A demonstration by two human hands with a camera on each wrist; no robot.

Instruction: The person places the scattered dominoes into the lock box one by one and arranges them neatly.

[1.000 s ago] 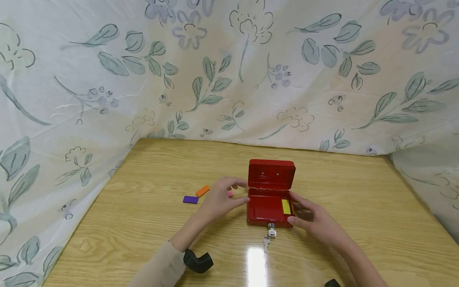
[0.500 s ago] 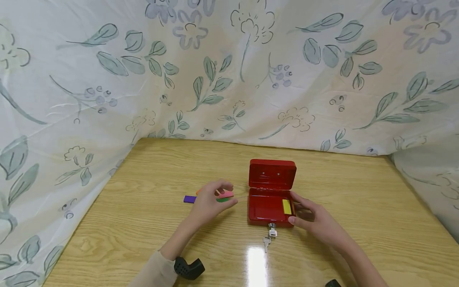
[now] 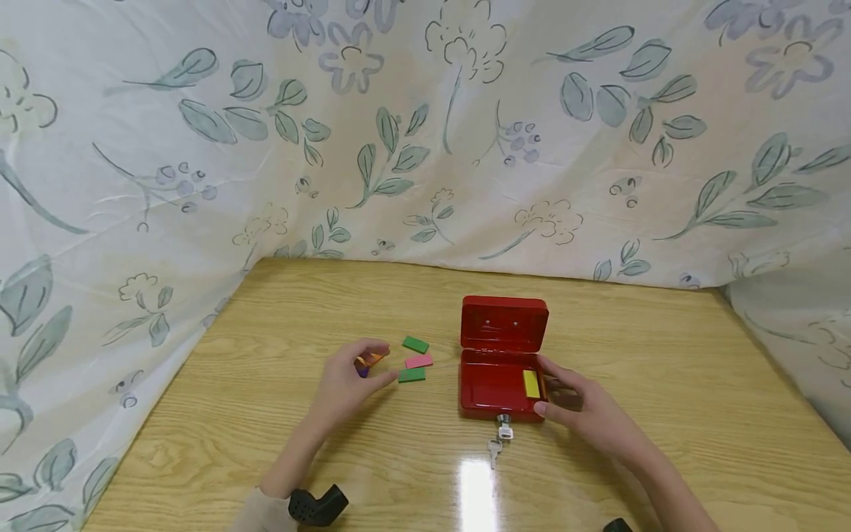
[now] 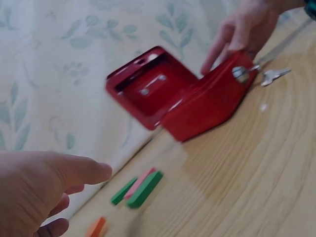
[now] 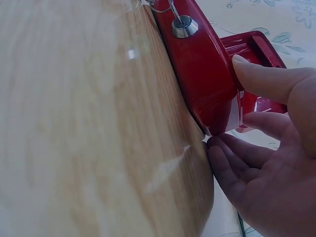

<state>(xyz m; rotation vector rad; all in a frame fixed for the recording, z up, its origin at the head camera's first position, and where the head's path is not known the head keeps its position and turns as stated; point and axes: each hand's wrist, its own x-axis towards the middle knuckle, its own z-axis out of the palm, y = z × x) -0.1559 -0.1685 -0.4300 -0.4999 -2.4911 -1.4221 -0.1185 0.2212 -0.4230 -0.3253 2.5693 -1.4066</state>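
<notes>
A red cash box [image 3: 488,414] stands with its lid [image 3: 504,321] raised, a yellow block [image 3: 531,384] lying inside at the right. My right hand [image 3: 585,406] holds the box's right side, thumb on the front corner and fingers along the side wall. Over the loose blocks to the left hovers my left hand [image 3: 342,380], thumb and fingers apart. Between them show an orange block [image 3: 374,359] and a purple block [image 3: 362,370], partly hidden. Just right of the thumb lie a pink block [image 3: 419,361] and two green blocks [image 3: 415,344].
One key sits in the lock [image 5: 184,26] on the box's front, and a second key [image 3: 494,448] hangs from it onto the wooden table [image 3: 598,318]. A floral cloth [image 3: 425,185] hangs behind the table's back edge.
My left hand has moved left, from the box's left edge to the orange and purple blocks, uncovering the pink and green ones. My right hand has stayed at the box.
</notes>
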